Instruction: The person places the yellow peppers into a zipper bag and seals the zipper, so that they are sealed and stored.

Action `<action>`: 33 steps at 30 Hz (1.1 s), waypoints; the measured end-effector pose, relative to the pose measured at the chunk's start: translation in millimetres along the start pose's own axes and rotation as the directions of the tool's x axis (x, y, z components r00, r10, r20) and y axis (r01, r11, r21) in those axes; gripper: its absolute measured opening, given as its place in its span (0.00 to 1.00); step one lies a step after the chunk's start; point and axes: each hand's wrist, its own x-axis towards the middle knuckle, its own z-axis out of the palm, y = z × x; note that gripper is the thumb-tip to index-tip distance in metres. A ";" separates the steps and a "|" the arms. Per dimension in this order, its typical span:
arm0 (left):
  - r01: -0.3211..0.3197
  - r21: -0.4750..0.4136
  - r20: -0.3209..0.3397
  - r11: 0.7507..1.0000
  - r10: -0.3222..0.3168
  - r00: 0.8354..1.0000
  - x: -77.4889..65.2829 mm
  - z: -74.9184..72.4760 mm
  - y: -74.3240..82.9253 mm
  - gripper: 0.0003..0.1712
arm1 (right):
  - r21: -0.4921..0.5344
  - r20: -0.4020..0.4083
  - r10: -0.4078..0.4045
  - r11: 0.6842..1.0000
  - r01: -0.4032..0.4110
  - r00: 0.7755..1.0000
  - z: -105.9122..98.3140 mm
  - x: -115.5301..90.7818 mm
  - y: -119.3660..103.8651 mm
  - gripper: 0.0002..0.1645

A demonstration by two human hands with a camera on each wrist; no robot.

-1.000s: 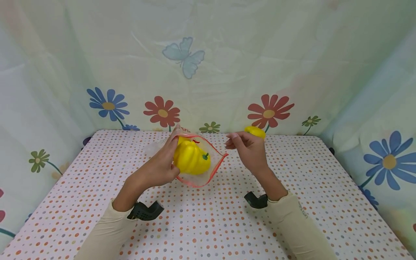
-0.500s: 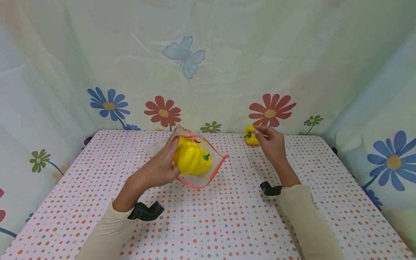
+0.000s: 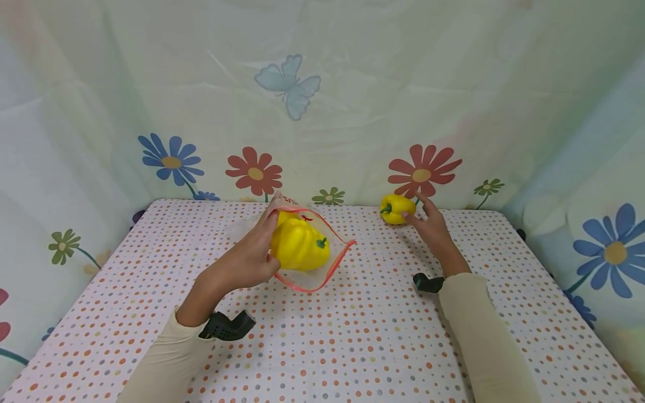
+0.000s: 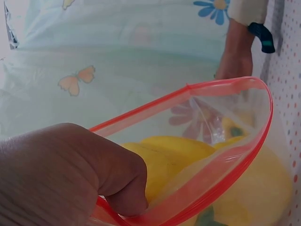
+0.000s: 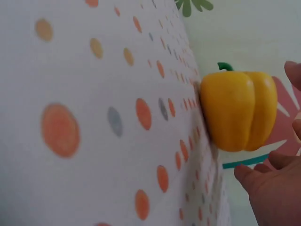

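Observation:
My left hand (image 3: 247, 254) grips the rim of a clear plastic bag (image 3: 314, 280) with a red-edged mouth. The bag's mouth gapes toward me, and yellow bell peppers (image 3: 299, 246) lie inside, one showing its green stem. In the left wrist view the curled fingers and the red rim (image 4: 225, 176) hide part of those peppers (image 4: 174, 150). At the table's back right sits a single yellow bell pepper (image 3: 397, 209), stem toward the left. Just right of it my right hand (image 3: 430, 226) is spread; in the right wrist view a gap shows between the fingertips (image 5: 242, 174) and that pepper (image 5: 237, 110).
A white tablecloth (image 3: 322, 347) with coloured dots covers the table. Behind it hangs a pale curtain (image 3: 353, 112) printed with flowers and a butterfly. Dark wrist cameras (image 3: 229, 326) sit below both hands.
My right hand has moved right and away from beside the bag to the lone pepper, its fingers spreading, so that pepper now shows more fully. The left hand and bag have hardly moved.

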 end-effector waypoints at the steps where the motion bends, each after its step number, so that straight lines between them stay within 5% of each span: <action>1: -0.004 0.001 0.001 1.000 0.004 1.000 0.0 0.0 -0.3 0.56 | 0.000 0.006 0.015 1.000 -0.015 1.000 0.2 5.3 7.9 0.47; 10: -0.007 -0.024 0.007 1.000 0.008 1.000 1.9 0.3 0.1 0.56 | 0.077 0.058 0.040 0.996 -0.044 0.998 0.3 12.3 17.5 0.48; 17: -0.016 -0.015 0.010 1.000 0.016 1.000 2.0 0.1 -1.5 0.57 | 0.032 -0.022 0.116 0.993 -0.116 0.993 1.1 11.2 24.2 0.46; 33: -0.026 -0.034 0.007 0.999 0.026 1.000 1.1 -1.0 -1.4 0.57 | 0.004 0.009 0.133 0.991 -0.133 0.991 8.3 14.4 17.2 0.46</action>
